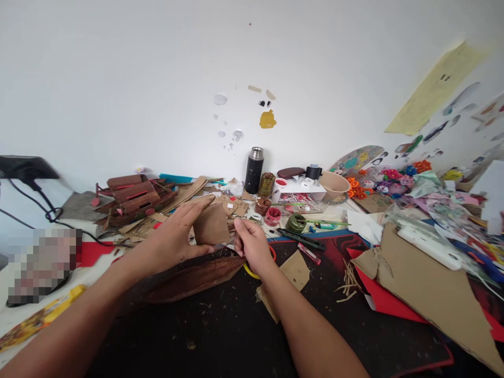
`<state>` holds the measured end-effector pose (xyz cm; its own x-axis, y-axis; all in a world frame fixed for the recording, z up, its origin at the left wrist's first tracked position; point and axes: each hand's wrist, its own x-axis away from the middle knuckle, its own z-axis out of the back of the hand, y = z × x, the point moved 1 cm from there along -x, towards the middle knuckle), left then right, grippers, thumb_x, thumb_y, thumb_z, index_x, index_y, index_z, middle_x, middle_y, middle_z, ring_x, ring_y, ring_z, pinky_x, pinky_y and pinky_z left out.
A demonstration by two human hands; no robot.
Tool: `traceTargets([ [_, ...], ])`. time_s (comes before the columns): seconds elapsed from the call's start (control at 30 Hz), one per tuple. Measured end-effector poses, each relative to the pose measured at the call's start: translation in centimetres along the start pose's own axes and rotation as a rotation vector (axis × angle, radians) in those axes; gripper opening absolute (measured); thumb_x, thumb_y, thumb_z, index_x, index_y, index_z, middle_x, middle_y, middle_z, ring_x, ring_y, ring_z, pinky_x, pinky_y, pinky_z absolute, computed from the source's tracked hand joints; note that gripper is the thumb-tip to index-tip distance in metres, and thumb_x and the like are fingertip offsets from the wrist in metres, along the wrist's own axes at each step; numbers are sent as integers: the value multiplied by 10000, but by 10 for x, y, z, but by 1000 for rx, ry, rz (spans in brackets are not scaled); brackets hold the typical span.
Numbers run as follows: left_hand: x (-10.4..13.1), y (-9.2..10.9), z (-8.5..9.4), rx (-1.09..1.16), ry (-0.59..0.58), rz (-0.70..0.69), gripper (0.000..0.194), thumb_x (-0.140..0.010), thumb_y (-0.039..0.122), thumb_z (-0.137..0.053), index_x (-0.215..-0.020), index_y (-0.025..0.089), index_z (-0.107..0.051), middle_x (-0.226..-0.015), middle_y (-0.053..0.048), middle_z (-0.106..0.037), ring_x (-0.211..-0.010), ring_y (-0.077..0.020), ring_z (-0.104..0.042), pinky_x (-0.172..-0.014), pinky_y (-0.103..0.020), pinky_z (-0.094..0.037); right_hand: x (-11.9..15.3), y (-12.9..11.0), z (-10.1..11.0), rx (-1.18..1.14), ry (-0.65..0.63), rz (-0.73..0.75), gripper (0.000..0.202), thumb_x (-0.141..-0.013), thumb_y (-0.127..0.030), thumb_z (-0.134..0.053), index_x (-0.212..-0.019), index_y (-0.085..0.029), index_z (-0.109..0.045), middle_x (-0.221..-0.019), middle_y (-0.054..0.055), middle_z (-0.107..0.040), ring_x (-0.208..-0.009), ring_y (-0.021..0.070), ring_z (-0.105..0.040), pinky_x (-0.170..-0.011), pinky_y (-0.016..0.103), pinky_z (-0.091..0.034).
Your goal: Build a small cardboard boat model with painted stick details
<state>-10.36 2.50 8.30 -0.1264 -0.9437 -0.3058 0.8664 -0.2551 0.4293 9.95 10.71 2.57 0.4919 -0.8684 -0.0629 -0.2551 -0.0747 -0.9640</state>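
Framing a square piece of plain brown cardboard (212, 224) between fingers above and thumb below, the left hand (175, 233) grips it along its left side. Held this way, most of its flat face stays uncovered, and the right edge is free, probably so that the other hand can get at it. The cardboard is raised in front of the person, over the far side of a dark mat with a red-patterned corner (236, 331).

Just beside that free edge is the right hand (254, 244), its fingers curled in and the thumb laid over them; whether something small is pinched there, I cannot tell. Its closeness suggests steadying or fine work at the edge.

Below both hands lies a long, pointed, reddish-brown boat-shaped hull (197, 281), set flat on the mat, perhaps to be handy for comparison. Behind the left forearm stands a brown model boat with a ribbed roof and red trim (136, 197), apart from the working spot, likely to keep it safe from knocks.

An irregular tan cardboard offcut (295, 272) lies beyond the right forearm. Farther back, an open glass jar of red paint (273, 216) and a squat jar of dark green paint (296, 223) stand near the mat's far edge, presumably within reach yet clear of the elbows.
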Motion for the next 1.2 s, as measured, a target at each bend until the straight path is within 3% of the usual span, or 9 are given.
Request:
traceTargets([
  [0.6,2,-3,10,157,-39,48,990,-861,516,-802,-1699,319,-312,-1740,-143,-397,-1582,-383,-395,-1284,-580,-340,-3,3,1,-40,46,-15,561,-814,-754,-765,-798,-222,-587,-486,-92,-466,-376,91,-398,-368,222,-255],
  [0.77,0,-6,21,330,-85,99,1022,-876,534,-801,-1726,368,-258,-1735,-123,-422,-1531,-388,-481,-1221,-524,-462,-3,4,1,-62,47,-17,533,-823,-728,-767,-836,-220,-604,-491,-100,-462,-377,86,-381,-360,215,-257],
  [0.9,-2,-7,30,385,-62,117,1002,-852,588,-810,-1705,411,-315,-1766,-63,-374,-1558,-394,-441,-1198,-483,-500,-3,2,0,-49,31,-20,528,-833,-727,-750,-876,-212,-642,-484,-96,-469,-375,89,-387,-355,218,-247],
  [1.0,-2,-4,35,411,-75,137,989,-825,619,-813,-1685,435,-362,-1740,-44,-426,-1550,-409,-449,-1168,-496,-531,-2,0,-1,-50,20,-29,534,-832,-736,-743,-888,-213,-656,-487,-98,-469,-373,89,-394,-354,217,-251],
  [1.2,-3,-2,31,388,-84,134,1074,-799,607,-840,-1709,397,-311,-1721,-88,-452,-1517,-417,-489,-1158,-520,-525,0,-3,-3,-60,-11,-44,517,-832,-725,-745,-888,-218,-661,-486,-105,-464,-373,82,-363,-350,214,-242],
])
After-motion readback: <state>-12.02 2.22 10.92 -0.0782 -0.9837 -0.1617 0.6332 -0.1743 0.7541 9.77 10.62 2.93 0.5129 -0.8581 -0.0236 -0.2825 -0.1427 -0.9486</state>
